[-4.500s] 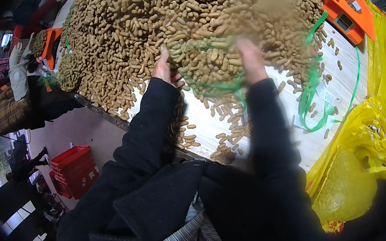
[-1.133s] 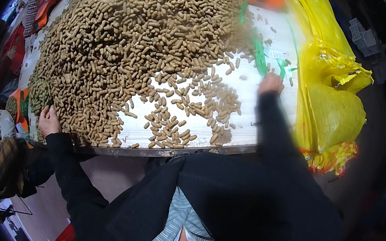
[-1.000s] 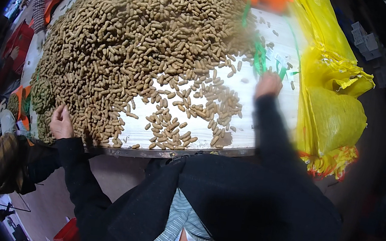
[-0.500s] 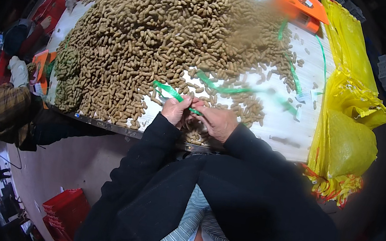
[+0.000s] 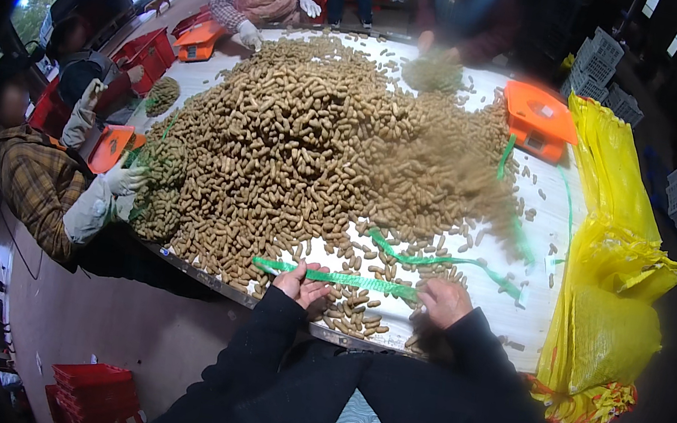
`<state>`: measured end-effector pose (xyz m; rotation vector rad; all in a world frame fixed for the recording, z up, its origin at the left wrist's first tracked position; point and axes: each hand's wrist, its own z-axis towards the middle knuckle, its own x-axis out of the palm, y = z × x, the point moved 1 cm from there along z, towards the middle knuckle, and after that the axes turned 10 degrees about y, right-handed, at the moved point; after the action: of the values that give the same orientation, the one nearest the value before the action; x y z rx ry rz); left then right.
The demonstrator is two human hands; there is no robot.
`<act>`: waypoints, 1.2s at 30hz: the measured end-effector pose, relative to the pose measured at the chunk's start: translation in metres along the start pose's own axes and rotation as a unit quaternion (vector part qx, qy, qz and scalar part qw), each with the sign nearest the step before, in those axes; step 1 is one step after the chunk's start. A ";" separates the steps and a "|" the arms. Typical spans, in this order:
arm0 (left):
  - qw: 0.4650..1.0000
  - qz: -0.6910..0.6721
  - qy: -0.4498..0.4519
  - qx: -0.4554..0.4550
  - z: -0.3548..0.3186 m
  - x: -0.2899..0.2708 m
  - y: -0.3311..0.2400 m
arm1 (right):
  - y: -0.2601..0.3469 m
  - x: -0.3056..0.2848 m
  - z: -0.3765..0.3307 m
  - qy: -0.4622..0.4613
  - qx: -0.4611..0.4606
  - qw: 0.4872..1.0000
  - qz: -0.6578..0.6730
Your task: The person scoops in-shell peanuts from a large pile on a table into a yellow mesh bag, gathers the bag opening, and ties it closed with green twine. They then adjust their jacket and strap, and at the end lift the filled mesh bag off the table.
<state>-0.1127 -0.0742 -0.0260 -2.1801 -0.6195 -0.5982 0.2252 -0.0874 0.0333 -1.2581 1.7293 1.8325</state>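
One big heap of peanuts (image 5: 313,147) covers the surface (image 5: 530,325) (far too many pods to count). Three orange scales show: one (image 5: 539,119) at the right, one (image 5: 198,38) at the far left, one (image 5: 111,147) at the near left. One yellow mesh sack (image 5: 615,276). Two green mesh strips: one (image 5: 338,278), another (image 5: 444,261).

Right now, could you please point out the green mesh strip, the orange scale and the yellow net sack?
green mesh strip (image 5: 346,280), head view, middle of strip
orange scale (image 5: 540,116), head view, top plate
yellow net sack (image 5: 611,336), head view, bulging lower part

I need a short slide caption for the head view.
Both hands, left hand and right hand, stretch a green mesh strip beside piled peanuts.
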 end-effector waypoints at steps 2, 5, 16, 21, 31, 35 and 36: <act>1.000 -0.013 -0.013 -0.008 -0.004 -0.004 -0.006 | 0.000 -0.006 0.001 -0.012 -0.013 0.999 0.044; 0.994 0.065 0.043 -0.077 -0.024 0.006 -0.015 | 0.004 -0.012 0.004 -0.003 0.005 0.993 0.122; 0.883 0.348 0.232 0.213 -0.049 0.118 0.008 | 0.084 0.005 0.016 0.025 -0.177 0.980 0.091; 0.896 0.390 0.208 0.047 -0.040 0.105 0.025 | 0.073 0.009 0.020 -0.001 -0.089 0.985 0.149; 0.878 0.438 0.151 0.122 -0.039 0.104 0.020 | 0.065 0.015 0.015 0.167 0.083 0.868 0.459; 0.916 0.335 0.038 0.217 -0.019 0.106 0.013 | 0.081 0.026 0.010 0.249 0.063 0.834 0.488; 0.908 0.339 0.012 0.244 -0.013 0.106 0.010 | 0.086 0.030 0.010 0.270 0.075 0.826 0.488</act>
<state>-0.0275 -0.0649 0.0388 -1.7383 0.0374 -0.0748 0.1413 -0.1066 0.0637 -0.9128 3.2060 1.7667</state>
